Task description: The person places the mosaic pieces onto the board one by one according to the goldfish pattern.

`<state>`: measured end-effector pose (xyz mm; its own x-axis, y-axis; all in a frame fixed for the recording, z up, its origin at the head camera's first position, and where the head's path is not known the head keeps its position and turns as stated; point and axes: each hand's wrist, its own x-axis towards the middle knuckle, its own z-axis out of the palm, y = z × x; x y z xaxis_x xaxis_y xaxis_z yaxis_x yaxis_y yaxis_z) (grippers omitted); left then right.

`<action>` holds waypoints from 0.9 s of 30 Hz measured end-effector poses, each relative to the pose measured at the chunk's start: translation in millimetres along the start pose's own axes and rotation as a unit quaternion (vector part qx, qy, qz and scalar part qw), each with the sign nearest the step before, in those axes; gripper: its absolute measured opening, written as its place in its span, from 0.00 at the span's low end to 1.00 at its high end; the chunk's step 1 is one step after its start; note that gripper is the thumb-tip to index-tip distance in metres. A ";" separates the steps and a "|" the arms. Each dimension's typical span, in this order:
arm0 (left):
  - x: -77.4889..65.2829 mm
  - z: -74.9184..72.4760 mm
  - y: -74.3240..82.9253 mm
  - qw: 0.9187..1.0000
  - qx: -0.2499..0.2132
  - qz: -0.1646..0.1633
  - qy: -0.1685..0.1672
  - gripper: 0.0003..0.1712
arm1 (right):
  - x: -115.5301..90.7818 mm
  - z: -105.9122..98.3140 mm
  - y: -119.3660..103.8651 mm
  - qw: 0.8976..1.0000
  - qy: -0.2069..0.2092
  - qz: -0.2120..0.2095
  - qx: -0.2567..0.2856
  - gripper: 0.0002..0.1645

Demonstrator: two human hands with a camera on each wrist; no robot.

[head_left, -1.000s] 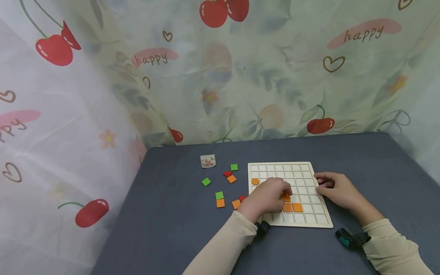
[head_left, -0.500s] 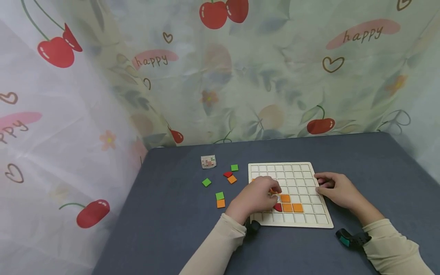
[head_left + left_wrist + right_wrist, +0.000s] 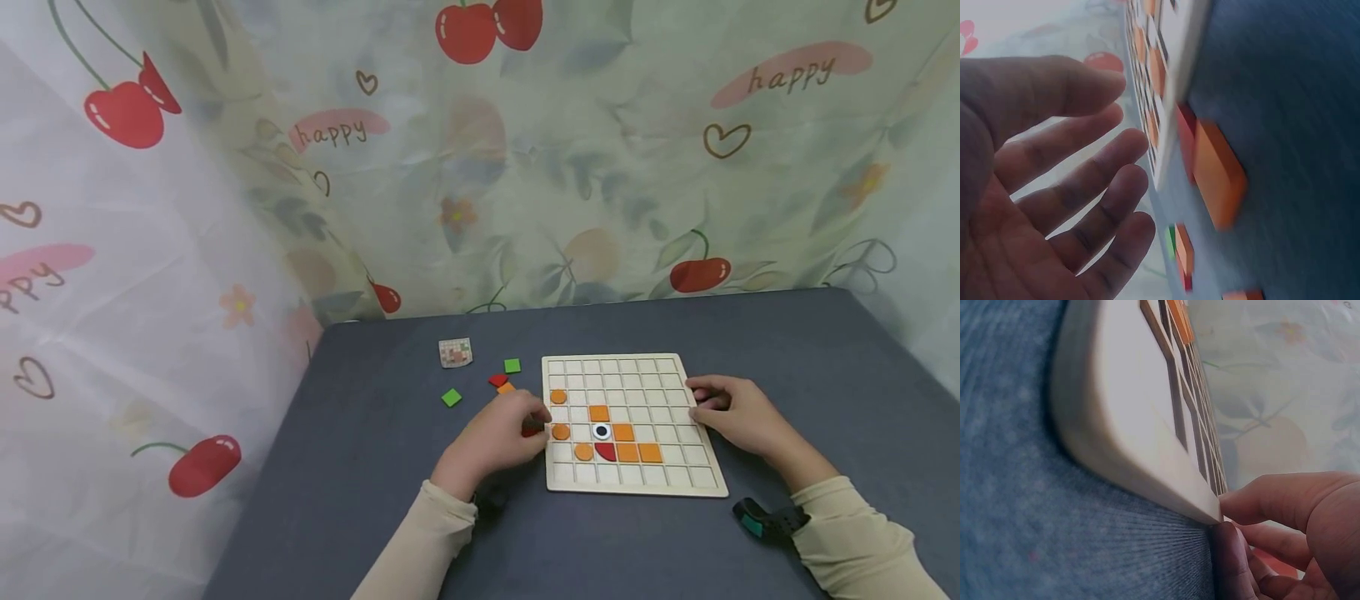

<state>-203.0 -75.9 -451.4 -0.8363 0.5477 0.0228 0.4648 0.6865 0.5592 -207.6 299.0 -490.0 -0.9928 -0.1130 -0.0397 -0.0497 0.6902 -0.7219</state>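
A white grid board (image 3: pixel 660 400) lies on the table, with orange square tiles (image 3: pixel 627 452), round orange pieces (image 3: pixel 560 432), a round eye piece (image 3: pixel 602 431) and a red rounded-corner tile (image 3: pixel 605 452) in its cells. My left hand (image 3: pixel 495 437) is at the board's left edge, fingers loosely bent and holding nothing. Beside it in the left wrist view, an orange tile (image 3: pixel 1219 172) and a red tile (image 3: pixel 1186 140) lie against the board's edge. On the other side, my right hand (image 3: pixel 738 417) pinches the board's right edge between thumb (image 3: pixel 1241 503) and fingers.
Left of the board lie loose green tiles (image 3: pixel 452 397), plus another red tile (image 3: pixel 498 380) and an orange tile (image 3: pixel 506 388) close together. A small printed grid card (image 3: pixel 455 352) is farther back. A patterned curtain (image 3: pixel 525 167) hangs behind the table.
My left hand has moved left, off the board's cells to its left edge, uncovering the eye piece, red tile and round orange pieces. My right hand stays at the board's edge.
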 end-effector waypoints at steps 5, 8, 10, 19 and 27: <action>-13.1 -8.3 -11.3 1.000 0.002 -0.014 -0.005 0.10 | -0.5 0.4 0.2 1.000 0.000 0.000 -0.001 0.33; -19.0 -11.2 -15.4 1.000 0.005 -0.028 -0.006 0.12 | -0.1 -0.4 -0.9 1.000 0.001 -0.002 -0.003 0.33; -21.4 -12.2 -16.9 0.999 0.007 -0.040 -0.008 0.13 | 0.2 -0.9 -1.9 1.000 0.002 -0.004 -0.004 0.33; -22.9 -8.5 -21.1 0.997 0.015 -0.071 -0.025 0.13 | -0.4 0.2 -4.0 1.000 0.000 0.000 -0.004 0.33; -20.5 -8.7 -20.6 0.997 0.013 -0.075 -0.024 0.11 | -1.1 -0.7 -2.8 1.000 0.001 0.001 -0.005 0.33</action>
<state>-197.9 -105.4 -456.2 -0.8823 0.4600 -0.1000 0.3437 0.7746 0.5310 -206.5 297.6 -487.4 -0.9930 -0.1113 -0.0399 -0.0493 0.6969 -0.7155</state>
